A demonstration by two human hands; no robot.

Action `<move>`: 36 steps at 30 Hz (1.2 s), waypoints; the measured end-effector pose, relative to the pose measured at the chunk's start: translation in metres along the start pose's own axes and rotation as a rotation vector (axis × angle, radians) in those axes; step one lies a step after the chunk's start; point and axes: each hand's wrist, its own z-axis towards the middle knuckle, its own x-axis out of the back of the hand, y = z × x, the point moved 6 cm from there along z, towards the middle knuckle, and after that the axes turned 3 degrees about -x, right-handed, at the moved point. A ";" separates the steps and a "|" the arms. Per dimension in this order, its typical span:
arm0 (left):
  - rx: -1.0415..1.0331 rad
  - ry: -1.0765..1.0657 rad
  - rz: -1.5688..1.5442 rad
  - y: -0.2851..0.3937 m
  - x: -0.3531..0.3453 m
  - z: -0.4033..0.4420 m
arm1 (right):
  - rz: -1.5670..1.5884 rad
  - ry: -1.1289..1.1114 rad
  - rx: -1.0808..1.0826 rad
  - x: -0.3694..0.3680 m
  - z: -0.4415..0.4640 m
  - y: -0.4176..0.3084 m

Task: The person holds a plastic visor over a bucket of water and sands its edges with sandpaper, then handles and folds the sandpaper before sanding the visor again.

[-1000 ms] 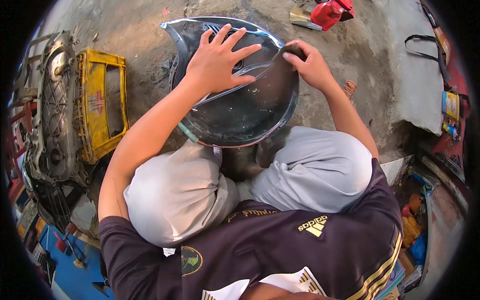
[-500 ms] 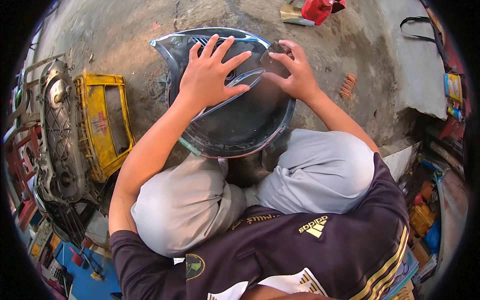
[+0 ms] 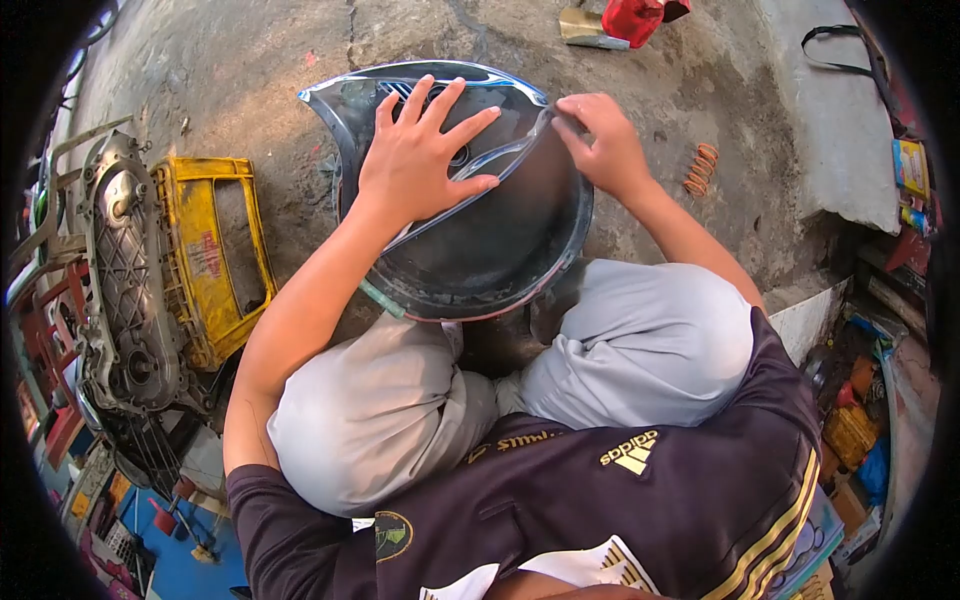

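Note:
A glossy dark motorcycle body panel (image 3: pixel 505 90) with silvery-blue edges and a pointed left tip lies across a round black basin (image 3: pixel 470 270). On top of the panel, my left hand (image 3: pixel 415 165) rests flat with fingers spread. At the panel's right corner, my right hand (image 3: pixel 605 145) is closed in a pinch, fingertips touching the edge. A small dark sheet that looks like sandpaper (image 3: pixel 549 117) is in that pinch, mostly hidden by the fingers. The basin stands on the ground between my knees.
To the left are a metal engine cover (image 3: pixel 125 270) and a yellow plastic frame (image 3: pixel 215 260). An orange coil spring (image 3: pixel 701 170) lies on the concrete floor at right. A red packet (image 3: pixel 635 20) is at the top. Clutter (image 3: pixel 850 430) fills the lower right.
My right hand has shifted slightly right and down, its fingers closing together at the panel's corner, with the small sheet now mostly out of sight. My left hand stays spread on the panel.

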 end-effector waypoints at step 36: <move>0.002 -0.015 -0.011 0.001 -0.002 0.004 | -0.049 -0.046 0.294 0.011 -0.006 -0.027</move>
